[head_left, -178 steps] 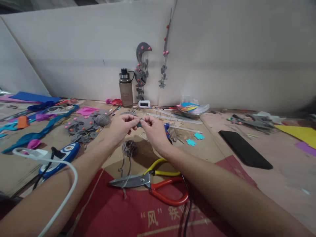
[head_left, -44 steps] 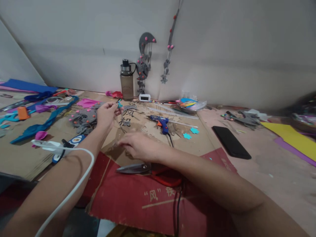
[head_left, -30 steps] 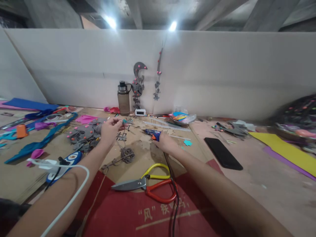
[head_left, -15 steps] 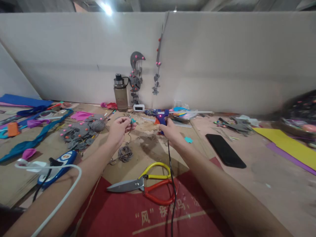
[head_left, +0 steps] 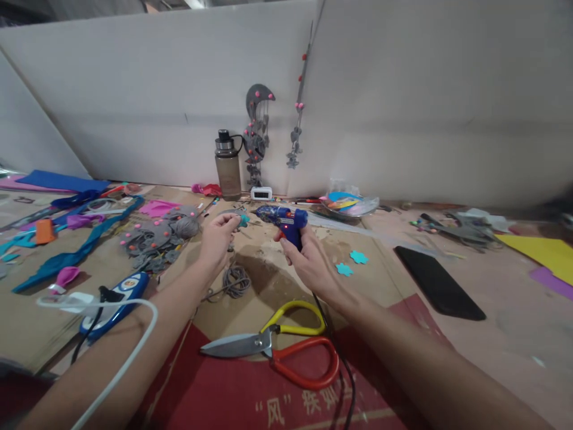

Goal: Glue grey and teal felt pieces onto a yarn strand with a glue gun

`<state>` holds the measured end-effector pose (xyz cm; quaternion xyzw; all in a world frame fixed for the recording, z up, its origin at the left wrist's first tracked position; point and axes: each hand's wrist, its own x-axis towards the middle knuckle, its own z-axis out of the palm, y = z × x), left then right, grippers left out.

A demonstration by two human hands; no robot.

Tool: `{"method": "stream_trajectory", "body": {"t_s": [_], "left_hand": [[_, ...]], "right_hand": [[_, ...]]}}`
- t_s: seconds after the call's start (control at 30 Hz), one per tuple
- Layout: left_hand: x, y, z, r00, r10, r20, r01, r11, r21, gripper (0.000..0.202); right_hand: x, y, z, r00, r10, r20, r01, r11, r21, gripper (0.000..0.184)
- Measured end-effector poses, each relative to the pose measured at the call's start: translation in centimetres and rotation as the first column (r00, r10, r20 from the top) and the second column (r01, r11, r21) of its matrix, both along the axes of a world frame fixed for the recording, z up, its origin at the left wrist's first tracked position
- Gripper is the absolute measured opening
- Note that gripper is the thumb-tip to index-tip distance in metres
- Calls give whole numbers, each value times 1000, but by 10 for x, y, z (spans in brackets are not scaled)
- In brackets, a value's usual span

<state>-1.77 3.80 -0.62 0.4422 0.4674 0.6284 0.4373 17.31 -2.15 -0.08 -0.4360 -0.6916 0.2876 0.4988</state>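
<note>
My right hand (head_left: 307,260) is wrapped round the grip of a blue glue gun (head_left: 283,218), lifted off the table, with its nozzle pointing left. My left hand (head_left: 217,239) pinches a small teal foam piece (head_left: 243,220) with a grey cord hanging from it, just left of the nozzle. A coil of grey cord (head_left: 236,280) lies on the cardboard below my hands. The glue gun's black cable (head_left: 333,334) runs down along my right forearm.
Scissors with yellow and red handles (head_left: 277,346) lie near me on red cardboard. Teal foam flowers (head_left: 351,263) and a black phone (head_left: 439,283) lie to the right. A water bottle (head_left: 227,164), small clock (head_left: 261,193), grey felt pieces (head_left: 154,239) and coloured foam strips (head_left: 71,239) crowd the back and left.
My right hand has left the teal piece, reached to the glue gun on the table, picked it up and brought its nozzle close to the piece that my left hand holds.
</note>
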Motion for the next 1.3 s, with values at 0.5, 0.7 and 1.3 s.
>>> {"method": "stream_trajectory", "body": {"t_s": [0.5, 0.7, 1.3], "left_hand": [[9, -10, 6, 1000, 31, 5, -31, 991, 129, 20], [10, -11, 8, 999, 34, -15, -32, 989, 142, 19], [11, -13, 8, 995, 63, -78, -51, 986, 156, 16]], "right_hand": [[-10, -12, -1, 977, -116, 181, 87, 983, 163, 23], [-12, -13, -2, 970, -123, 209, 86, 980, 177, 26], [-16, -13, -7, 962, -172, 212, 136, 975, 173, 24]]}}
